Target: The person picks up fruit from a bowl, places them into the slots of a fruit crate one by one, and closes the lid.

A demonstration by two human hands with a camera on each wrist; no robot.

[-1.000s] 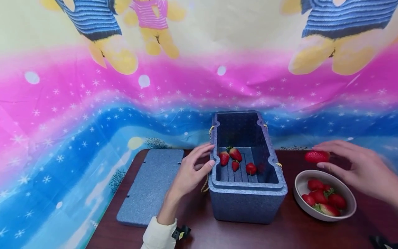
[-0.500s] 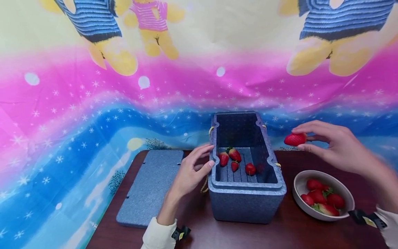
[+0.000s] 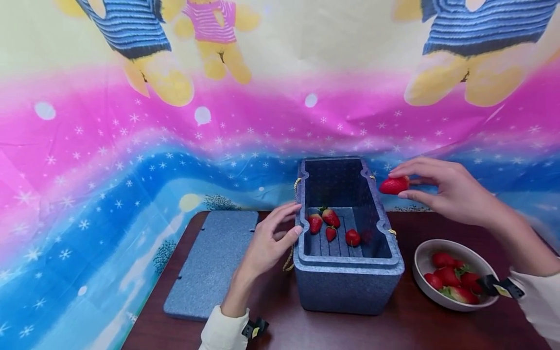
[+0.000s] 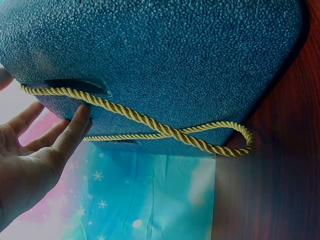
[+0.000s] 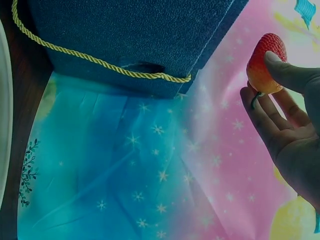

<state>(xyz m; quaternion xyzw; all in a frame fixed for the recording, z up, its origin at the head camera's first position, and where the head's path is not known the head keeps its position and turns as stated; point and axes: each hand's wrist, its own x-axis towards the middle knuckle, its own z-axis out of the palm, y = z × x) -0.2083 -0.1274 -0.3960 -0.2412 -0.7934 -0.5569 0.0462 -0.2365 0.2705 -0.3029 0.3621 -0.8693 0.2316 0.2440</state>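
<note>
In the head view my right hand (image 3: 450, 192) pinches a strawberry (image 3: 394, 185) between thumb and fingers, above and just right of a grey foam box (image 3: 347, 291). The right wrist view shows that strawberry (image 5: 266, 62) with its green stem at the lower end. My left hand (image 3: 271, 240) touches the box's left rim with thumb and fingertips. In the left wrist view its relaxed fingers (image 4: 75, 130) lie against the outer wall beside a gold rope. On the box floor lie several strawberries (image 3: 331, 218), including a small round red fruit (image 3: 352, 237).
A pale bowl (image 3: 423, 282) with several strawberries (image 3: 448, 275) stands right of the box, partly under my right wrist. The flat grey lid (image 3: 214, 262) lies to the left on the dark wooden table (image 3: 280, 325). Gold rope (image 4: 145, 120) hangs along the box side. A printed cloth (image 3: 262, 121) hangs behind.
My right hand has lifted the strawberry up and moved it left, from above the bowl to near the box's right rim. The left hand has stayed in place.
</note>
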